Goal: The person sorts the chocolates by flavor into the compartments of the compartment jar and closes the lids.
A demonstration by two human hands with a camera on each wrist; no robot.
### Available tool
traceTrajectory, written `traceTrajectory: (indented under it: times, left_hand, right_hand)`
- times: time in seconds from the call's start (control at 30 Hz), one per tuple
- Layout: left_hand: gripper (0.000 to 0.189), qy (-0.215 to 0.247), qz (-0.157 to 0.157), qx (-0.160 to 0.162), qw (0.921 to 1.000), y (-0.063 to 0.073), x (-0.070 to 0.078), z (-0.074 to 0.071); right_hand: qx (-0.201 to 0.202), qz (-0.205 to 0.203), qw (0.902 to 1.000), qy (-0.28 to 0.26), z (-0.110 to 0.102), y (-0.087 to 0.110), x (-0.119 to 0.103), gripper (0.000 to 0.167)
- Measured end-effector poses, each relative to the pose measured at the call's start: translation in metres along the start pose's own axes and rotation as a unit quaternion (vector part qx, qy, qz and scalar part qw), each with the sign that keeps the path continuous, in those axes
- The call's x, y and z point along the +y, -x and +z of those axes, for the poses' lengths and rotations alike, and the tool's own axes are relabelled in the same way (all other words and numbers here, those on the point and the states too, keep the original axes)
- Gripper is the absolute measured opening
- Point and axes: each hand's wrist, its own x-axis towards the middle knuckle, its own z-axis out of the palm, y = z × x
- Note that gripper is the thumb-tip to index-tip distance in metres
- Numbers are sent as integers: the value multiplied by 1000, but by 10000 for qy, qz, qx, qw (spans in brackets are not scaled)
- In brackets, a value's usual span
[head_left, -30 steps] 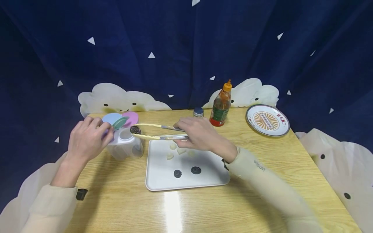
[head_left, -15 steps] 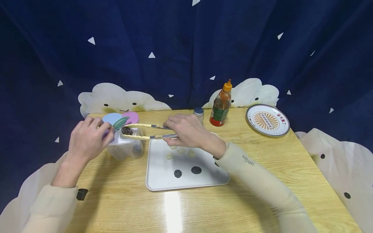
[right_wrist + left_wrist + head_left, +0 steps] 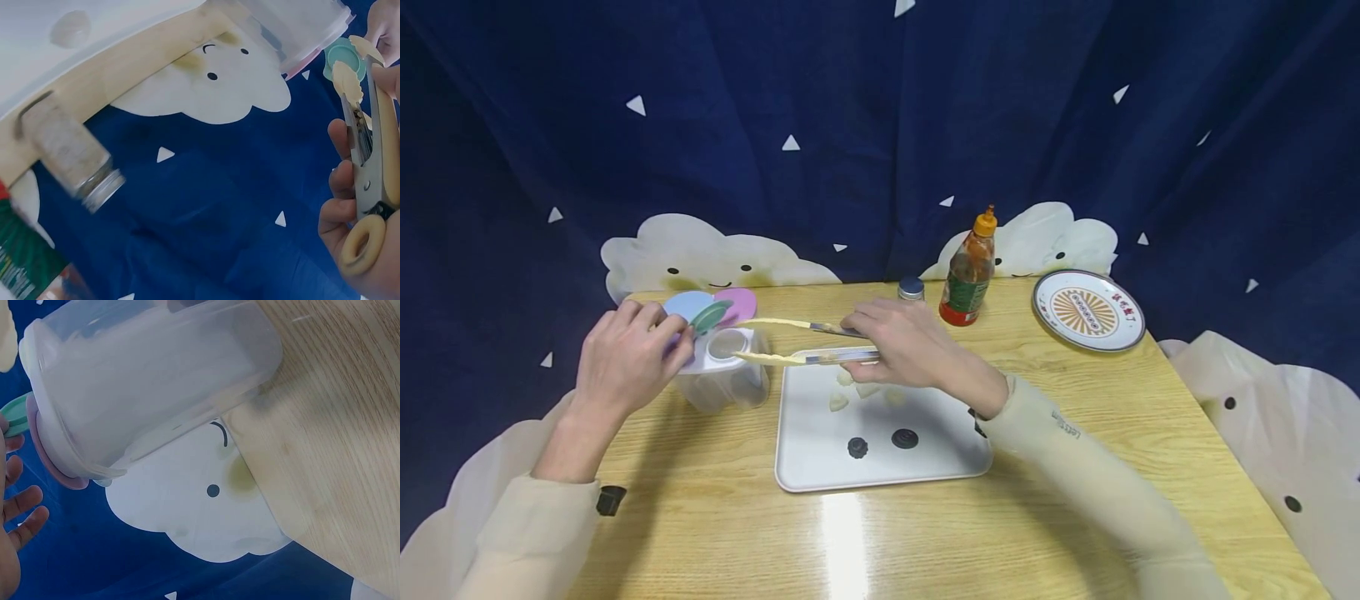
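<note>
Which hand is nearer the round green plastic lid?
Left. The left hand holds that green lid; the right hand is farther right, gripping cream-tipped metal tongs.

Tongs (image 3: 842, 356) silver, cream-tipped. Green lid (image 3: 711, 316), blue lid (image 3: 687, 304), pink lid (image 3: 739, 303). Tray (image 3: 816, 462) white; discs (image 3: 905, 438) black. Plate (image 3: 1116, 329) white, dark-rimmed, orange sunburst, red lettering. Bottle (image 3: 967, 279) orange-capped, green-labelled. Curtain (image 3: 850, 83) navy, white triangles. Table (image 3: 700, 533) yellowish woodgrain.
</note>
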Motion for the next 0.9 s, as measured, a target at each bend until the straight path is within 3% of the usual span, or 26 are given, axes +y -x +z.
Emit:
traceTrajectory:
  times: [0.23,0.37,0.53,0.77,0.9]
  left_hand:
    - [34,120,8,250,9996,0,1,1]
    - [34,17,10,87,10000,1,0,0]
    - [36,-137,39,-121,9998,1,-1,-1]
    - [34,100,-4,213,9997,-1,0,1]
    - [33,115,-8,193,9997,0,1,1]
  right_hand:
    - [225,191,9996,50,-9,34,12,44]
    - [340,317,9989,27,-14,56,20,47]
    - [200,598,9980,-34,-20,86,28,48]
    - [-108,986,9951,-25,-19,130,38,50]
    - [-108,1138,9934,39,-17,153,43,49]
